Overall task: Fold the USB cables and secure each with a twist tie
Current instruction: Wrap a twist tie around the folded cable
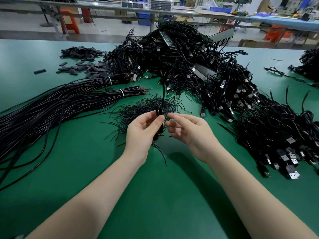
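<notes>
A thin black USB cable stretches taut from the big tangled heap of black cables at the far side of the green table down to a small folded loop above a loose scatter of thin black twist ties.

Bare green table runs wide open from the near edge up between the forearms, so that's the easy lane in. Straight ahead the loose twist ties sprawl under both hands, with strays poking toward the near side. Left side is blocked by long bundled black wires sweeping across, though there's a green strip beyond them before the little black sleeves. Right and back are walled off by the huge USB cable heap, its plugs spilling down the right edge. A gap of green sits far right, crossed by one stray cable.
</notes>
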A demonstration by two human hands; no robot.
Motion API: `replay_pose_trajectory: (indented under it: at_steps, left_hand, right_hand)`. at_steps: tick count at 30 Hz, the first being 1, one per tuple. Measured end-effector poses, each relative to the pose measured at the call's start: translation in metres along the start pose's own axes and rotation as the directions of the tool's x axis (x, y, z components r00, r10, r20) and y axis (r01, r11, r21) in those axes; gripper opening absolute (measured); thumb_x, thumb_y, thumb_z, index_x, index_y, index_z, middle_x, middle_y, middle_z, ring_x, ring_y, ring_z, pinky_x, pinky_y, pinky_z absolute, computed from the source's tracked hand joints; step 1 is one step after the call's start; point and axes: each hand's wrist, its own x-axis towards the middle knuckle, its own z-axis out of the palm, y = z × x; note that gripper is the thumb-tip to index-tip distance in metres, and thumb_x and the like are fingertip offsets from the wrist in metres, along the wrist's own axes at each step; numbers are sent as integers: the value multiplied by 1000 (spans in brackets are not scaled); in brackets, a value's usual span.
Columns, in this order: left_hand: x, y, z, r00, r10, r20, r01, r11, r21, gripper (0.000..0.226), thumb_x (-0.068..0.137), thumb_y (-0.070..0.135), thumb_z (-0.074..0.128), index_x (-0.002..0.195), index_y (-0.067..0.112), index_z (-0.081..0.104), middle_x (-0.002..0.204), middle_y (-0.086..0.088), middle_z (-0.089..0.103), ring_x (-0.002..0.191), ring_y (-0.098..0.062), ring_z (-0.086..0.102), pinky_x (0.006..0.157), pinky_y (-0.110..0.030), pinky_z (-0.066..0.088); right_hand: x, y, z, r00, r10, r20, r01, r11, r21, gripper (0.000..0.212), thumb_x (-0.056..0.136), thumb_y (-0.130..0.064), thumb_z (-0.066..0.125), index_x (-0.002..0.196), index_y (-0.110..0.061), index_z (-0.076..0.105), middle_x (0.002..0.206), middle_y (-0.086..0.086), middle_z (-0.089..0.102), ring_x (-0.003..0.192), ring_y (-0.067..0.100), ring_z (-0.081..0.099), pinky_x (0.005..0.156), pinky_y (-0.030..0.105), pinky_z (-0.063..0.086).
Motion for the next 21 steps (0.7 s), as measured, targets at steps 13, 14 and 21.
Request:
replay_pose_trajectory:
  at_steps: [13,14,21]
  left_hand:
    - [-2,3,0,989,37,142,-39,999,10,22,67,25,75,81,43,78,89,14,76,88,2,69,77,-11,50]
    - [-2,3,0,989,29,142,-32,999,19,22,66,26,75,80,43,78,87,15,76,86,3,68,75,-11,51]
    - [-5,3,5,994,-112,16,113,992,-48,19,73,28,76,89,17,73,73,1,73,63,-9,66,54,-22,52]
  right_hand:
    - [-4,-4,-5,963,221,151,-249,947,202,8,74,-12,71,69,-10,76,69,4,68,59,10,62,58,18,54]
    - [-3,-2,-5,967,215,140,-240,950,199,10,77,-10,70,69,-10,75,68,3,68,59,10,62,59,18,54]
    - [-1,10,-3,700,-700,143,587,449,-673,8,84,1,69,79,-5,68,74,0,65,70,16,58,69,25,46]
